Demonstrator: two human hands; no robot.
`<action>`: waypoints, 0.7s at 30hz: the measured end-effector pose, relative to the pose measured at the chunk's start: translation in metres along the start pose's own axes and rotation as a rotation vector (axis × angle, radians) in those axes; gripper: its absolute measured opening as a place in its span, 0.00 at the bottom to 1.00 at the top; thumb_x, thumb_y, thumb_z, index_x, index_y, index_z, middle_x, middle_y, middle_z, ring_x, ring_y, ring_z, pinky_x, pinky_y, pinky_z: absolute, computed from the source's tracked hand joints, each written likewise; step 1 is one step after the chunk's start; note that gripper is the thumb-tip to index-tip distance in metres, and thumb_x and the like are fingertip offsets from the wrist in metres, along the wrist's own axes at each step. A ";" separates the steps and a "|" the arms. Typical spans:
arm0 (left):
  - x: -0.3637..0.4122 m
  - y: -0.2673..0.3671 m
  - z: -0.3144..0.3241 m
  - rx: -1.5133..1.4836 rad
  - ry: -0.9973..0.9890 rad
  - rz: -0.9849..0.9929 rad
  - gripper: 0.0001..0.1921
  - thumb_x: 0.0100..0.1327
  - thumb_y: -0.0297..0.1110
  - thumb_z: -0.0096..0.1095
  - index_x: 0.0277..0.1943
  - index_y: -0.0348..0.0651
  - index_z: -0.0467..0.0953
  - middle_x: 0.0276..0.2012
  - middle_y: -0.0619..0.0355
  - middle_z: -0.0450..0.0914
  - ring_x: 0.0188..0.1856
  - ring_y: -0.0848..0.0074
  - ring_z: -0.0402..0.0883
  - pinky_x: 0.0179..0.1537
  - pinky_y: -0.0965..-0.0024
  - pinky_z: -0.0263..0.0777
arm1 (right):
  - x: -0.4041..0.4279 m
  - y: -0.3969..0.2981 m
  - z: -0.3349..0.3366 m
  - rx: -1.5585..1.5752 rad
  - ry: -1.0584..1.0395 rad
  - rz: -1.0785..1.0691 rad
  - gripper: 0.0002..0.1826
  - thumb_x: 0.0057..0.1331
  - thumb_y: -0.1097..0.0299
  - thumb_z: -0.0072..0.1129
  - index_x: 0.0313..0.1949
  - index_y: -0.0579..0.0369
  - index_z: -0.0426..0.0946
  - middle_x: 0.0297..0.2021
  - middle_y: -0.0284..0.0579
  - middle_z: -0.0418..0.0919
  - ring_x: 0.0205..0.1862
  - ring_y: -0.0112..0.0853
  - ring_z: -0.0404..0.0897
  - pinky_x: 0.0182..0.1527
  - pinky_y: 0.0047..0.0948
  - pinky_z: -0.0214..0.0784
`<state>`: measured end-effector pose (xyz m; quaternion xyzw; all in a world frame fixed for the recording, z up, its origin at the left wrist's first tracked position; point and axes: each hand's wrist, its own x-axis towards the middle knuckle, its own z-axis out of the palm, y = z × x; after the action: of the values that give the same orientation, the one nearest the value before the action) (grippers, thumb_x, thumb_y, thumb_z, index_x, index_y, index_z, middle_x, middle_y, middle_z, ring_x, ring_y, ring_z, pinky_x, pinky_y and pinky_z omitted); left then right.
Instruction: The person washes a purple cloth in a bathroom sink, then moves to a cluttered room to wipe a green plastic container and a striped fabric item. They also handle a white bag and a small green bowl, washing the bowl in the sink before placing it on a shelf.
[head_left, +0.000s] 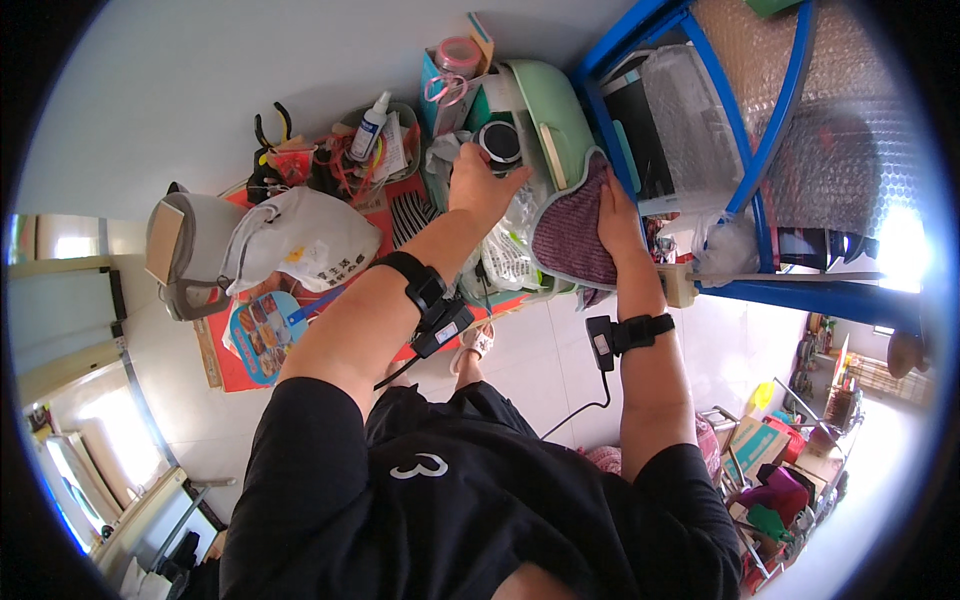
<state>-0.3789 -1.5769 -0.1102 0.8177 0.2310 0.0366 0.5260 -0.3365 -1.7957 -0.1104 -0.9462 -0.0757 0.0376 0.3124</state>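
Note:
My left hand (486, 186) reaches into a light green plastic storage bin (551, 105), thumb and fingers spread at the near side of a round item with a black top and white rim (500, 142). Whether the fingers grip it cannot be made out. My right hand (619, 225) holds a purple ribbed cloth with pale blue edging (574, 232), which hangs over the bin's right side and hides part of it. Clear plastic bags and white packets with writing (510, 259) lie in the bin below my left hand.
Left of the bin are a basket with a white spray bottle (369, 127), pliers (271, 127), a white cloth bag (307, 236), a grey pitcher-like container (199, 240) and a fly swatter (266, 337). A blue metal frame rack (720, 82) stands close on the right.

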 end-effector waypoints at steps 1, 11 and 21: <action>-0.001 0.001 0.000 0.037 0.008 0.033 0.26 0.46 0.40 0.68 0.43 0.34 0.66 0.43 0.43 0.70 0.44 0.57 0.72 0.45 0.62 0.67 | 0.000 0.000 0.001 0.002 0.007 0.004 0.24 0.68 0.59 0.36 0.61 0.57 0.58 0.58 0.58 0.61 0.59 0.49 0.62 0.61 0.34 0.53; 0.007 0.014 0.039 -0.180 -0.290 -0.024 0.26 0.59 0.47 0.57 0.48 0.30 0.68 0.30 0.48 0.75 0.27 0.67 0.76 0.26 0.67 0.71 | 0.026 -0.009 0.013 -0.060 -0.069 -0.070 0.27 0.69 0.60 0.34 0.62 0.64 0.50 0.62 0.60 0.52 0.64 0.48 0.53 0.64 0.33 0.45; 0.023 0.030 0.051 -0.184 -0.173 -0.137 0.25 0.58 0.52 0.53 0.38 0.30 0.71 0.33 0.39 0.76 0.35 0.54 0.77 0.36 0.61 0.70 | 0.059 -0.012 0.022 -0.092 0.043 -0.171 0.21 0.68 0.61 0.36 0.55 0.62 0.63 0.52 0.62 0.66 0.54 0.51 0.66 0.56 0.39 0.58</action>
<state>-0.3331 -1.6206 -0.1112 0.7485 0.2359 -0.0491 0.6179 -0.2819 -1.7634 -0.1217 -0.9502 -0.1509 -0.0130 0.2723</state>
